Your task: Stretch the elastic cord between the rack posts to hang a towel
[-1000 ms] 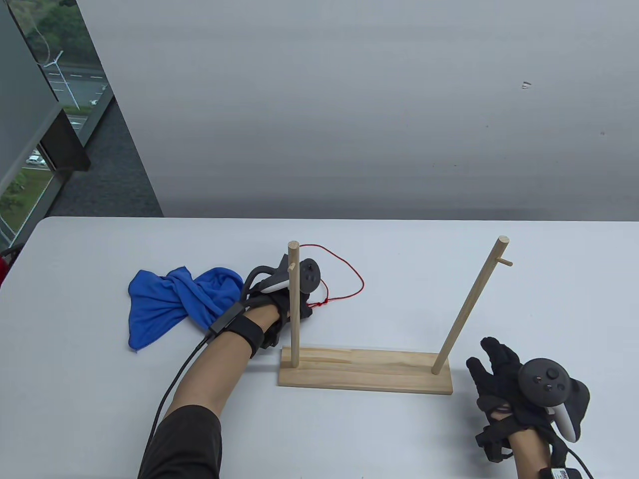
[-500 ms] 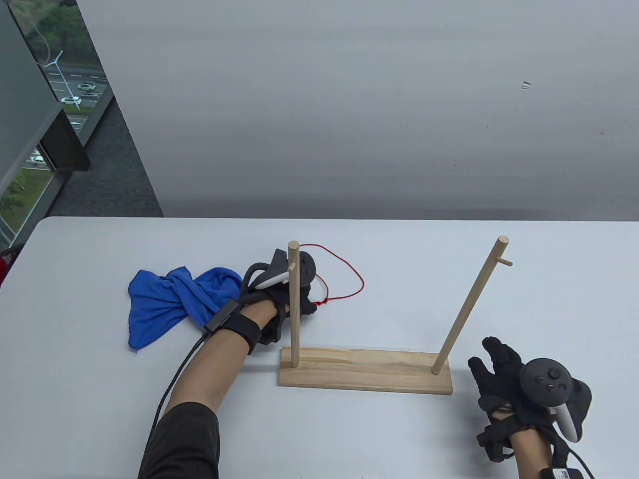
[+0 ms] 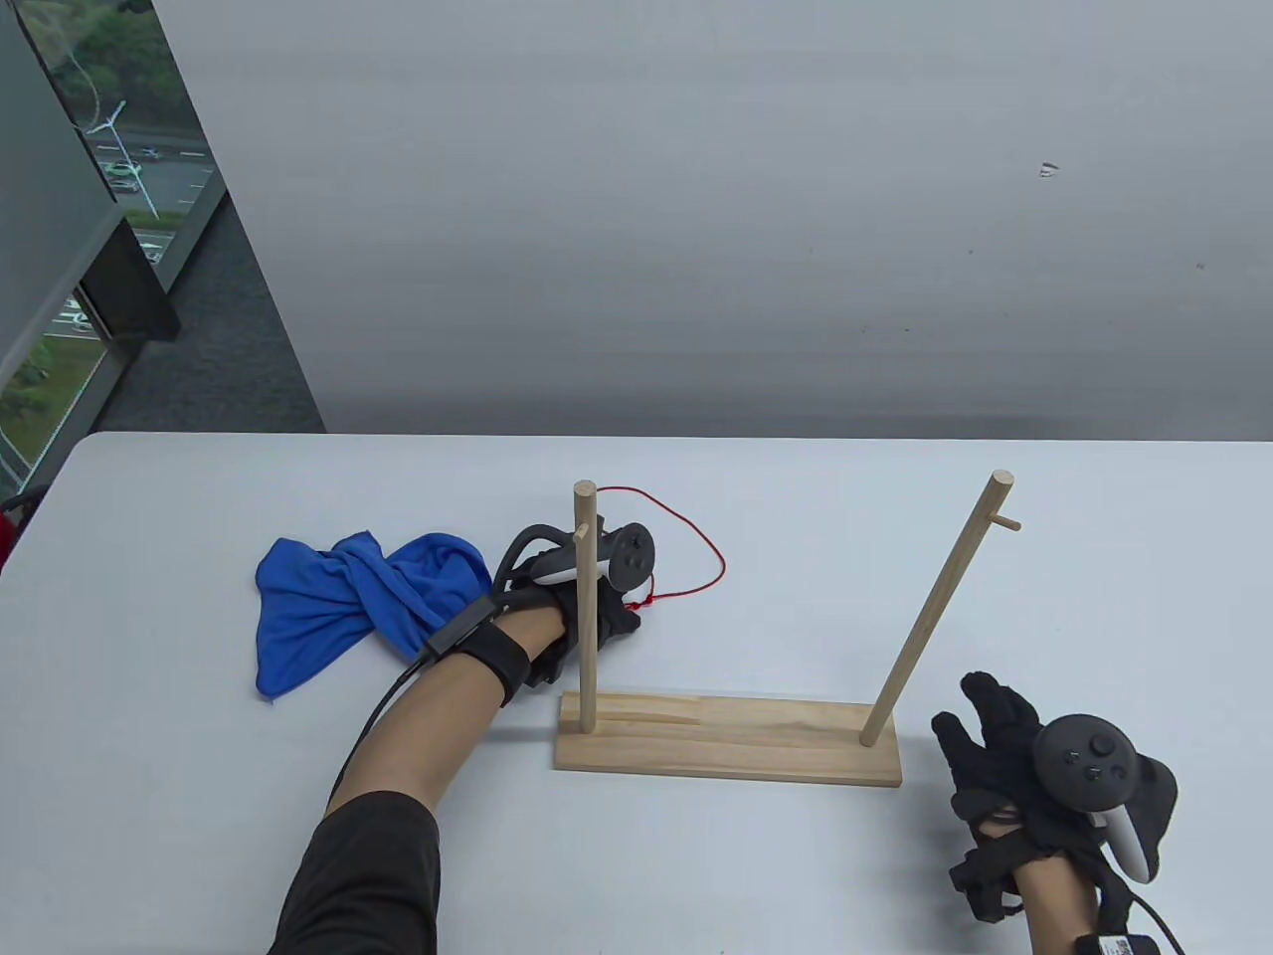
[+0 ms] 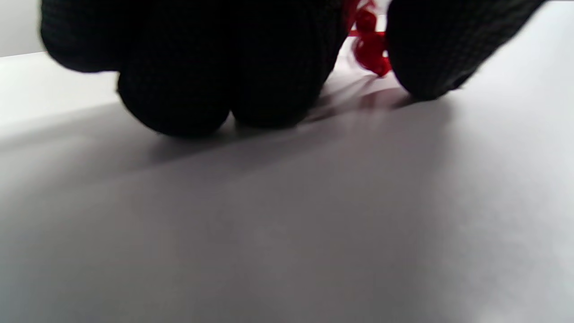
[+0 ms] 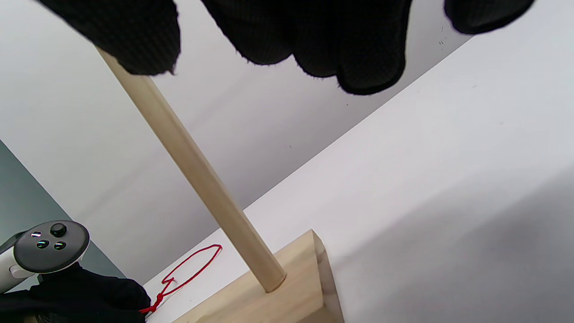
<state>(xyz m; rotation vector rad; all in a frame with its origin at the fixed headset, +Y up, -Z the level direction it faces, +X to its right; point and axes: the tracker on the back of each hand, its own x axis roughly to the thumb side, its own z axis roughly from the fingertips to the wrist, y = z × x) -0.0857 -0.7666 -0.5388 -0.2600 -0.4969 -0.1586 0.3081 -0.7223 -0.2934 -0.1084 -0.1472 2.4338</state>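
Note:
A wooden rack stands at mid-table: a base [image 3: 726, 741], an upright left post [image 3: 587, 617] and a leaning right post [image 3: 935, 617], each with a small peg near its top. A red elastic cord [image 3: 711, 557] lies looped on the table behind the left post. My left hand [image 3: 622, 612] is behind that post, fingertips down on the table. In the left wrist view the cord's knot [image 4: 370, 49] sits pinched between thumb and fingers [image 4: 269, 89]. A crumpled blue towel [image 3: 338, 602] lies left of that hand. My right hand [image 3: 970, 716] rests open and empty right of the base.
The right wrist view shows the right post [image 5: 193, 170], the base's end [image 5: 296, 300], the cord loop [image 5: 193, 269] and my left hand [image 5: 85, 291]. A grey wall rises behind the table; a window is at far left.
My left hand has shifted a little to the right behind the left post, onto the cord's knot. The cord loop, towel, rack and right hand have stayed put.

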